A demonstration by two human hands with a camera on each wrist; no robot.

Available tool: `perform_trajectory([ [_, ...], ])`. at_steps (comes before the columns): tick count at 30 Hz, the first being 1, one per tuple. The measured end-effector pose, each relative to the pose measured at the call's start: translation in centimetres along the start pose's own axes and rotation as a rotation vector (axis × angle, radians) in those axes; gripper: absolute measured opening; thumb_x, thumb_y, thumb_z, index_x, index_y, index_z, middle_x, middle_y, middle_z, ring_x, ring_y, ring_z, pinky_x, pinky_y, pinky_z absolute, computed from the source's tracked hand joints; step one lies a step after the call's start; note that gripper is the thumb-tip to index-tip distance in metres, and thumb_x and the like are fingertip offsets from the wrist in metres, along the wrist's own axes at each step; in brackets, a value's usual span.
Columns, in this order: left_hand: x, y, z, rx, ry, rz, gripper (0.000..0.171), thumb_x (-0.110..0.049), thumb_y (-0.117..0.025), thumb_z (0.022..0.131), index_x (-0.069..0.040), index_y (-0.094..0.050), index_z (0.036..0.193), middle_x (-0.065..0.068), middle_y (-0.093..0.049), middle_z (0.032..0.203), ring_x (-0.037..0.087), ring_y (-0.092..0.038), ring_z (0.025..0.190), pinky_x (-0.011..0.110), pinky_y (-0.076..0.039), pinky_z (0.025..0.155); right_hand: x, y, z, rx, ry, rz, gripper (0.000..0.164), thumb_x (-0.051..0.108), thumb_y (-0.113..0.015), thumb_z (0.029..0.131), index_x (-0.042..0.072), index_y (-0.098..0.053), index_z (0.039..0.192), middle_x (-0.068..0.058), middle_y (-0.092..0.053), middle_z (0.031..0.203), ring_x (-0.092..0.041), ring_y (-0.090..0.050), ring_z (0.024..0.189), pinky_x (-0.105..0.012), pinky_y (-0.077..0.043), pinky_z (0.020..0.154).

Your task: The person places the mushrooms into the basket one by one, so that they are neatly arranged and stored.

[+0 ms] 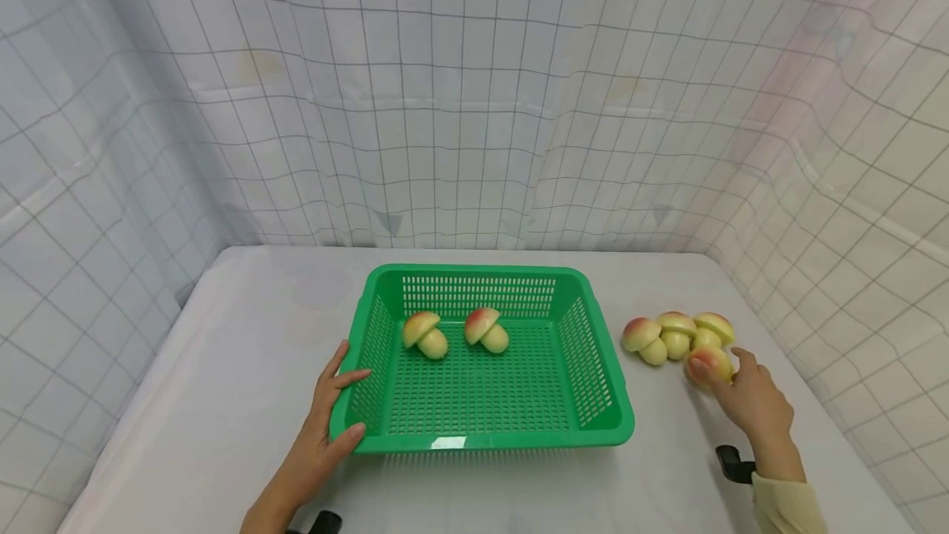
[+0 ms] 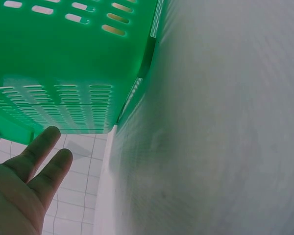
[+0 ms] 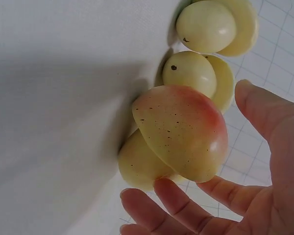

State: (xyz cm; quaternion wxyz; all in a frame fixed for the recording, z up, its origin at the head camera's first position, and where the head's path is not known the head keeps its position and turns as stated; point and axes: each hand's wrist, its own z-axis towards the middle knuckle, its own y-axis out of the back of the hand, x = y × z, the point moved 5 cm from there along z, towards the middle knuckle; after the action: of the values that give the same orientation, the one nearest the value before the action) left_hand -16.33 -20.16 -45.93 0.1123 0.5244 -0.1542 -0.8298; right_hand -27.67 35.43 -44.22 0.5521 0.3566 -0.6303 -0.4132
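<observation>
My left hand (image 1: 315,443) rests at the left end of a green plastic basket (image 1: 482,442), with thumb and a finger over its rim. Two of its fingers (image 2: 51,178) extend straight beside the perforated outer wall in the left wrist view. Inside the basket lie two mushroom-shaped pieces, one toy mushroom (image 1: 425,334) left of the other toy mushroom (image 1: 486,330). On the right, my right hand (image 1: 756,402) spreads around a red-and-yellow toy mushroom (image 3: 181,132). Its fingertips are right at the cap's lower edge, while the thumb stands apart from it in the right wrist view.
Beside that piece cluster three more toy mushrooms: a left one (image 1: 643,340), a middle one (image 1: 676,334) and a right one (image 1: 714,328). A white cloth covers the table (image 1: 245,369). Grid-patterned white curtains (image 1: 474,105) enclose the back and sides.
</observation>
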Motion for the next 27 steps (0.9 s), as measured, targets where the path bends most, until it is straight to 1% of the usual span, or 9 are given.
perform_trajectory([
  [3,0.0,-0.1,0.0,0.001,-0.003,0.001,0.059,0.0,-0.053,0.086,-0.007,-0.036,0.142,0.002,0.004,0.158,0.021,0.002,0.142,0.016,-0.015,0.097,-0.2,-0.4,0.1,0.04,-0.015,0.004,0.097,0.067,-0.043,0.088,-0.01,-0.022,0.142,-0.042,-0.042,0.12,-0.056,-0.049,0.1,-0.06,-0.039,0.068],
  [6,0.1,-0.1,0.0,-0.001,0.001,0.004,0.059,-0.001,-0.054,0.086,-0.008,-0.036,0.142,0.003,0.003,0.158,0.02,0.001,0.142,0.015,-0.016,0.097,-0.4,-0.8,0.1,0.059,-0.025,-0.002,0.099,0.069,-0.045,0.086,-0.008,-0.021,0.143,-0.044,-0.037,0.124,-0.058,-0.045,0.105,-0.061,-0.039,0.07],
  [8,0.1,-0.1,0.0,-0.002,0.002,0.006,0.059,-0.001,-0.054,0.086,-0.008,-0.036,0.142,0.003,0.003,0.158,0.02,0.001,0.142,0.015,-0.016,0.097,-0.5,-1.0,0.1,0.058,-0.02,-0.009,0.1,0.07,-0.046,0.084,-0.007,-0.022,0.143,-0.043,-0.039,0.123,-0.057,-0.046,0.104,-0.06,-0.039,0.068],
  [13,0.1,-0.1,-0.1,-0.007,-0.008,0.013,0.059,-0.001,-0.054,0.086,-0.007,-0.036,0.142,0.004,0.003,0.158,0.021,0.001,0.142,0.015,-0.017,0.097,-0.4,-1.2,0.1,0.023,0.003,-0.022,0.097,0.069,-0.049,0.084,-0.006,-0.026,0.141,-0.041,-0.044,0.119,-0.054,-0.05,0.1,-0.056,-0.041,0.064],
  [19,0.1,-0.1,0.0,-0.005,-0.012,0.025,0.059,-0.001,-0.054,0.086,-0.007,-0.036,0.142,0.004,0.003,0.158,0.021,0.001,0.142,0.015,-0.017,0.097,-0.2,-1.1,-0.1,-0.007,0.004,-0.023,0.092,0.066,-0.049,0.086,-0.006,-0.031,0.139,-0.04,-0.045,0.123,-0.053,-0.052,0.099,-0.053,-0.042,0.062],
  [23,-0.1,-0.1,-0.1,-0.004,-0.022,0.021,0.059,-0.001,-0.054,0.086,-0.007,-0.036,0.141,0.008,0.002,0.158,0.021,0.001,0.142,0.015,-0.017,0.097,-0.1,-1.0,-0.2,-0.03,-0.004,-0.022,0.09,0.067,-0.05,0.085,-0.006,-0.035,0.136,-0.039,-0.05,0.118,-0.051,-0.056,0.091,-0.047,-0.042,0.057],
  [27,-0.3,-0.1,-0.1,-0.005,-0.035,0.015,0.058,0.0,-0.054,0.086,-0.006,-0.037,0.141,0.011,0.002,0.157,0.022,0.001,0.142,0.015,-0.017,0.097,0.0,-1.2,-0.4,-0.028,-0.02,-0.015,0.092,0.069,-0.05,0.084,-0.004,-0.035,0.137,-0.037,-0.055,0.11,-0.045,-0.059,0.083,-0.044,-0.041,0.055],
])
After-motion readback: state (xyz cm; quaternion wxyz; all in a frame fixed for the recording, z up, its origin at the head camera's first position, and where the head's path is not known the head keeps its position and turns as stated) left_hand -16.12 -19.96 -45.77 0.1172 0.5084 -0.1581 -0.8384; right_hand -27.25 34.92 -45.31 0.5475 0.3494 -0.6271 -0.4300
